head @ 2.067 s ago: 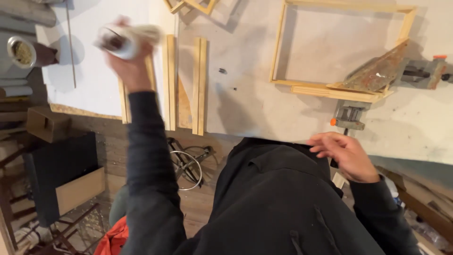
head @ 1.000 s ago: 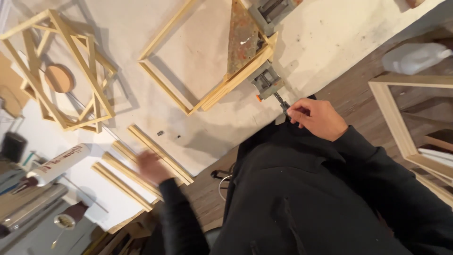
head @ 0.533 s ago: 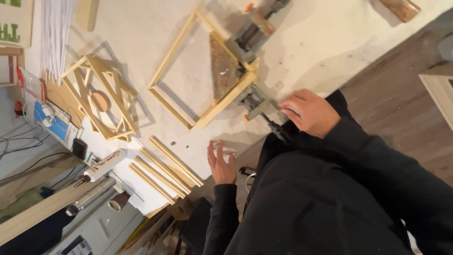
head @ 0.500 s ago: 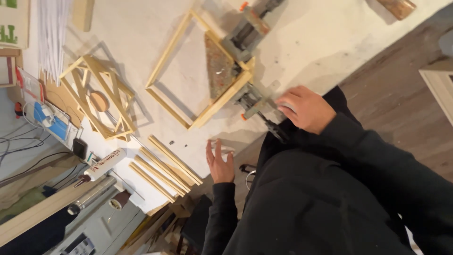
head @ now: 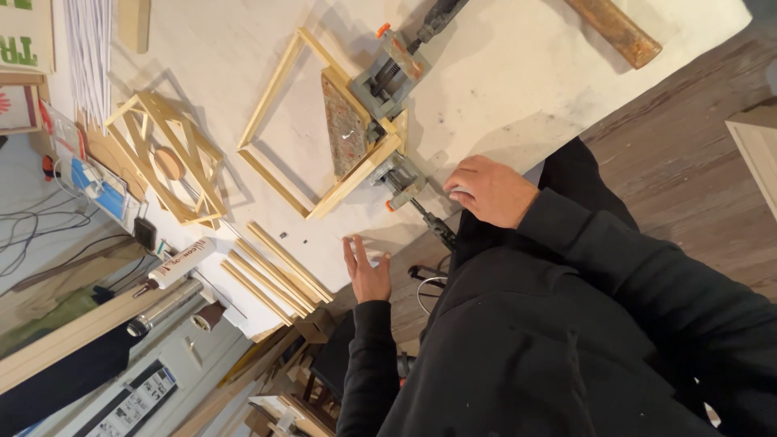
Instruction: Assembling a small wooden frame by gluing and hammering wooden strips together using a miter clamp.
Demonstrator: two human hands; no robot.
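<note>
- Head view: the right hand is curled, fingers narrow, at the black handle of the lower clamp; whether it truly grips the handle I cannot tell.
- Just beyond that hand, the lower clamp bites the near corner of the frame, a square of pale wood strips flat on the table.
- A 2nd clamp, grey with orange tips, holds the same corner from the far side; a brown mottled pad lies inside the corner.
- The left hand is spread wide and flat at the table edge, holding nothing.
- Just left of that hand lie 3 or 4 loose strips, side by side.
- Further left, a white tube with a printed label lies near the edge.
- Beyond the strips, a stack of finished frames sits crossed.
- Far left: a blue-and-white flat pack at the table's rim, and a cream sign with green letters in the corner.
- A rusty bar lies well beyond the right hand.
</note>
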